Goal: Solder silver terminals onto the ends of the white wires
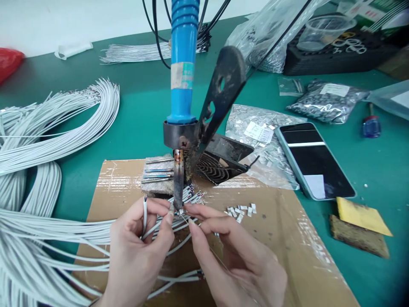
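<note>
A blue-handled soldering iron (181, 100) is clamped upright in a black metal stand (220, 89), its tip pointing down between my hands. My left hand (134, 243) is closed, pinching a white cable (145, 215) whose end is by the tip. A small silvery piece (181, 212) sits right under the tip; whether my fingers touch it I cannot tell. My right hand (236, 251) pinches a thin solder wire (217, 256) that reaches the tip. Beside it, several small metal tabs (240, 212) lie on the cardboard (281, 251).
Thick bundles of white cable (79, 136) fill the left side. A phone (316, 160), a bag of metal tabs (255, 132), a bag of dark parts (326, 100), a screwdriver (371, 125) and a yellow sponge (362, 215) lie right. Spare iron tips (158, 170) rest behind the iron.
</note>
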`<state>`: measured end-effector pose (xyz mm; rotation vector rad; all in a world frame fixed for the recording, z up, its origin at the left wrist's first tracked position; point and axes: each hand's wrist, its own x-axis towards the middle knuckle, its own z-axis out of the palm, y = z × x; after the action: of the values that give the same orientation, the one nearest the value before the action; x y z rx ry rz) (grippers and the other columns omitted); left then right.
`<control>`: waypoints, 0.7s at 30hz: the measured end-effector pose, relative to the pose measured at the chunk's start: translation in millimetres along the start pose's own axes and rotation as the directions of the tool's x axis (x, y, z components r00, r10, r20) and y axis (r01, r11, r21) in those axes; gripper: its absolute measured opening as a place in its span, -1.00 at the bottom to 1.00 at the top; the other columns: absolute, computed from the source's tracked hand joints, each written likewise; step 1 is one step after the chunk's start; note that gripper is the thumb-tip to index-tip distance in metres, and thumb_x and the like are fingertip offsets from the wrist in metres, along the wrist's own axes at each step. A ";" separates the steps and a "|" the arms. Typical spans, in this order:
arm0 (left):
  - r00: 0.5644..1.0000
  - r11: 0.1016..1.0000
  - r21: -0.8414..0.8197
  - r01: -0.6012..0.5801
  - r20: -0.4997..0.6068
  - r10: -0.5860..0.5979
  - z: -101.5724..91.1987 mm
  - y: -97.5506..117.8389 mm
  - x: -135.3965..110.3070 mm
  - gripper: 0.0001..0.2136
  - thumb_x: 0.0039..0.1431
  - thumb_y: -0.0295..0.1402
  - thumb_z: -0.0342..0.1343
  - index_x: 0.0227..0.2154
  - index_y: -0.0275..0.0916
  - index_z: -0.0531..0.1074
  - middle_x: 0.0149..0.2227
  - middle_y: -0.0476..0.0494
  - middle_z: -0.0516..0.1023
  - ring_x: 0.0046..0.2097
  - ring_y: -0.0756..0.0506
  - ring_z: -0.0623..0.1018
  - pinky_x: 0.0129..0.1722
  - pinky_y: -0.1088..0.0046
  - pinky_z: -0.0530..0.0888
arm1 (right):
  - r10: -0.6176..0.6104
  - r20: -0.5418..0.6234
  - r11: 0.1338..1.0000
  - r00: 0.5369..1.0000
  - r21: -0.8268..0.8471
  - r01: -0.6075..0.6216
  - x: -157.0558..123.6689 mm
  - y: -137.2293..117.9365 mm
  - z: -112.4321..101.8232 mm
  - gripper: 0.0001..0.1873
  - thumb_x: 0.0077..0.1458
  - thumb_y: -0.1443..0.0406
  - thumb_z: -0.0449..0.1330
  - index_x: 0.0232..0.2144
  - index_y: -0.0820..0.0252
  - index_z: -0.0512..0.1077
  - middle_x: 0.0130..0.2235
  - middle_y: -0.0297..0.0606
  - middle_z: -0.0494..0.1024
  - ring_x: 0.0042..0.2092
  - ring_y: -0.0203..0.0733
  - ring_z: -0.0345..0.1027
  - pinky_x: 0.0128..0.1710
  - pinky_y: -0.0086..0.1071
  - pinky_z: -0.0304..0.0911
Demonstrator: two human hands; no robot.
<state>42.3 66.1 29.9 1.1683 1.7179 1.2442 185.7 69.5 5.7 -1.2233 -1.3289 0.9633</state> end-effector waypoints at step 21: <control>0.999 0.999 0.035 -0.035 -0.008 0.035 1.0 -0.5 1.5 -0.80 0.15 -0.60 0.27 -0.44 -0.13 0.58 -0.34 0.11 0.72 -0.39 0.10 0.67 -0.36 0.79 0.52 | -0.017 -0.022 1.000 1.000 -0.008 0.017 1.2 0.3 2.5 -0.80 0.20 0.43 0.30 -0.39 0.02 0.47 -0.12 -0.46 0.75 -0.14 -0.34 0.67 -0.04 -0.58 0.49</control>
<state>42.6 67.7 29.0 1.2198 1.7388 1.2465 183.3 70.9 5.2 -1.2236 -1.3250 0.9308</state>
